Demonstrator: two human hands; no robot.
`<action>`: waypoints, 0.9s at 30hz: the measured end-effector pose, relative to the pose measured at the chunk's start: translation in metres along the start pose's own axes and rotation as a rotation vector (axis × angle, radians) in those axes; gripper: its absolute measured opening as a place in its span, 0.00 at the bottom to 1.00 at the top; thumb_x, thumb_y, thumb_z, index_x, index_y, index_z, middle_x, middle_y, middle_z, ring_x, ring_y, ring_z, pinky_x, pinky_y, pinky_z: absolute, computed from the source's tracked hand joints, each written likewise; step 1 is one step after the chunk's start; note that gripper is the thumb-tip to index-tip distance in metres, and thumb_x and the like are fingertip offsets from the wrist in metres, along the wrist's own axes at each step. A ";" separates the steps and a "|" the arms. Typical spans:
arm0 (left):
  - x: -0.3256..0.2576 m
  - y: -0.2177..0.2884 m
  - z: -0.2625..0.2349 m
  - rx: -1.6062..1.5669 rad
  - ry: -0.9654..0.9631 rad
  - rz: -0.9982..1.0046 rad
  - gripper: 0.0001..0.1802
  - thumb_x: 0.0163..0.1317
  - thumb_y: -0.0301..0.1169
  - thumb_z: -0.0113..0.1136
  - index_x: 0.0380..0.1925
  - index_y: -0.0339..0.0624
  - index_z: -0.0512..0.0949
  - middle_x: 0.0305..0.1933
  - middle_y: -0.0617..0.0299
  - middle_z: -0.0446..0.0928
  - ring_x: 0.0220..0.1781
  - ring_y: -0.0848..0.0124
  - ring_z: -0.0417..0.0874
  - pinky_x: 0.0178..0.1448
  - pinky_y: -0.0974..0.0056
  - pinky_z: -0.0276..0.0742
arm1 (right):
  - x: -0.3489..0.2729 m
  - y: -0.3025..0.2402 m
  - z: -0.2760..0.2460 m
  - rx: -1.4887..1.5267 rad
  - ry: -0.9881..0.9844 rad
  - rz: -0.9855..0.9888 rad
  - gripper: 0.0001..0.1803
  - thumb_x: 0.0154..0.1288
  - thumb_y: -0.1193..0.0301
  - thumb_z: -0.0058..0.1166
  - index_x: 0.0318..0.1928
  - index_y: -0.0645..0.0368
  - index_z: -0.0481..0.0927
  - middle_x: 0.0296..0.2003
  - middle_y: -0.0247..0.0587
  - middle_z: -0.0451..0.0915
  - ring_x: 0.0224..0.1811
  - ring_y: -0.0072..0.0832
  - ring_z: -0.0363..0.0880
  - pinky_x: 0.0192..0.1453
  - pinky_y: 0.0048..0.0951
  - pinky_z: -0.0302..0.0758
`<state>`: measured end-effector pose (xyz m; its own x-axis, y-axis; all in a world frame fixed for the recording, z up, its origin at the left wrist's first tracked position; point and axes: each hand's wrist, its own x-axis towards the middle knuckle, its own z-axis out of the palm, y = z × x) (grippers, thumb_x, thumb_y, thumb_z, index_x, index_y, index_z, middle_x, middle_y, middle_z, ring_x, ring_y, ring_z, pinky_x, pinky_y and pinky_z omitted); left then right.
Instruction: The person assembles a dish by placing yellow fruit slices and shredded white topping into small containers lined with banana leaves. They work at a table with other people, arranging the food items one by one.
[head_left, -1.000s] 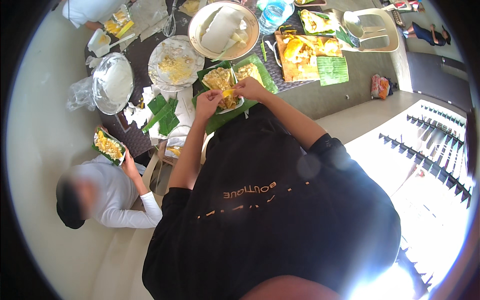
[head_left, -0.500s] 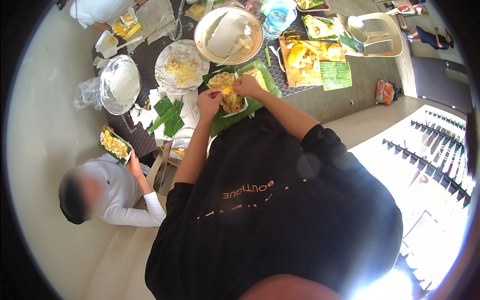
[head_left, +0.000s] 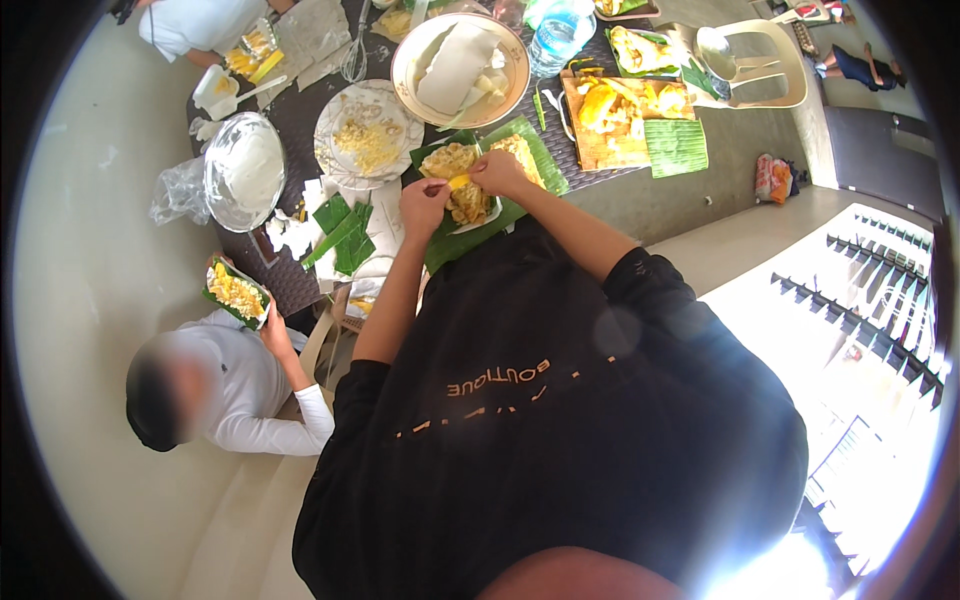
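Note:
My left hand [head_left: 425, 205] and my right hand [head_left: 500, 174] pinch the two ends of a thin yellow strip [head_left: 460, 182], which looks like fruit. Both hands are closed, fingertips close together. Directly under the strip is a small white tray [head_left: 494, 212] lined with green leaf and filled with lumpy, yellowish-brown food [head_left: 468, 205]. Whether the strip touches the food I cannot tell. Beyond my right hand, a second crumb-topped portion [head_left: 517, 158] lies on a wide banana leaf [head_left: 548, 158], partly covered by that hand.
Around the tray stand a crumb-covered plate [head_left: 330, 155], a glass bowl of white cream [head_left: 245, 165], a large bowl [head_left: 400, 75] and a cutting board [head_left: 600, 150] with yellow fruit. Cut leaf pieces [head_left: 345, 240] lie left. A seated person [head_left: 245, 390] holds a filled tray [head_left: 237, 295].
The whole view has shifted slightly. My hands keep hold of the same yellow strip over the tray, with hardly any movement.

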<state>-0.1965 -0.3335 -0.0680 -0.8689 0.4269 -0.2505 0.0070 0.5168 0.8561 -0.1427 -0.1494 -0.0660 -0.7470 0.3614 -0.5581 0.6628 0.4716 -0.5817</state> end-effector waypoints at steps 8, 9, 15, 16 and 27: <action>0.001 0.000 0.000 0.016 0.001 0.005 0.10 0.53 0.29 0.66 0.33 0.34 0.83 0.29 0.57 0.83 0.31 0.72 0.85 0.38 0.69 0.79 | -0.005 -0.011 -0.007 0.015 0.013 0.038 0.10 0.49 0.62 0.57 0.33 0.43 0.87 0.35 0.39 0.85 0.39 0.37 0.84 0.47 0.38 0.80; 0.001 0.000 0.000 0.027 0.005 0.013 0.10 0.53 0.29 0.66 0.33 0.35 0.83 0.29 0.57 0.83 0.31 0.72 0.85 0.38 0.69 0.79 | -0.005 -0.011 -0.007 0.011 0.019 0.041 0.10 0.49 0.62 0.57 0.33 0.43 0.87 0.35 0.39 0.85 0.39 0.38 0.84 0.47 0.38 0.80; 0.000 0.005 0.002 0.074 0.037 0.061 0.10 0.52 0.30 0.66 0.32 0.36 0.83 0.29 0.57 0.83 0.31 0.71 0.85 0.38 0.68 0.78 | -0.004 -0.011 -0.008 -0.050 0.038 0.057 0.09 0.50 0.63 0.57 0.33 0.42 0.87 0.35 0.39 0.85 0.39 0.37 0.84 0.46 0.38 0.80; 0.000 0.005 0.003 0.086 0.046 0.074 0.09 0.52 0.30 0.66 0.32 0.36 0.84 0.29 0.56 0.83 0.31 0.70 0.85 0.38 0.68 0.78 | -0.004 -0.010 -0.008 -0.058 0.035 0.052 0.09 0.50 0.63 0.57 0.33 0.42 0.87 0.34 0.39 0.85 0.39 0.37 0.84 0.46 0.38 0.80; -0.007 0.012 0.005 0.228 0.159 0.082 0.09 0.51 0.33 0.65 0.31 0.41 0.84 0.30 0.56 0.83 0.33 0.63 0.84 0.41 0.62 0.78 | -0.015 -0.022 -0.017 -0.130 0.088 0.050 0.08 0.53 0.65 0.54 0.32 0.42 0.87 0.34 0.41 0.84 0.39 0.39 0.84 0.45 0.39 0.80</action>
<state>-0.1880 -0.3262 -0.0580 -0.9273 0.3619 -0.0952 0.1761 0.6464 0.7424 -0.1468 -0.1519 -0.0344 -0.7185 0.4533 -0.5275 0.6913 0.5490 -0.4698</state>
